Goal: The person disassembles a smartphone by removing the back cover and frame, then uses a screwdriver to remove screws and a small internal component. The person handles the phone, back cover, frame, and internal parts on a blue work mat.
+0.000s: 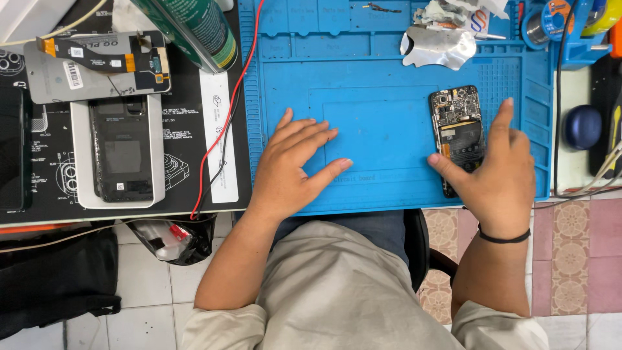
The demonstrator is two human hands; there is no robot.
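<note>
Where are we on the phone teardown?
Done: phone lies open on the blue mat, board and battery exposed; a screen panel sits off to the left. In hand: right hand touches the phone, left hand rests flat on the mat. Left: phone not closed up.

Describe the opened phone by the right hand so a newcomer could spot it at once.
Start at the big blue work mat. On the mat's right part lies the opened phone, lengthwise, its lower end under the right hand. Unlike the dark closed phone on the black mat, it shows bare circuitry and a battery.
</note>
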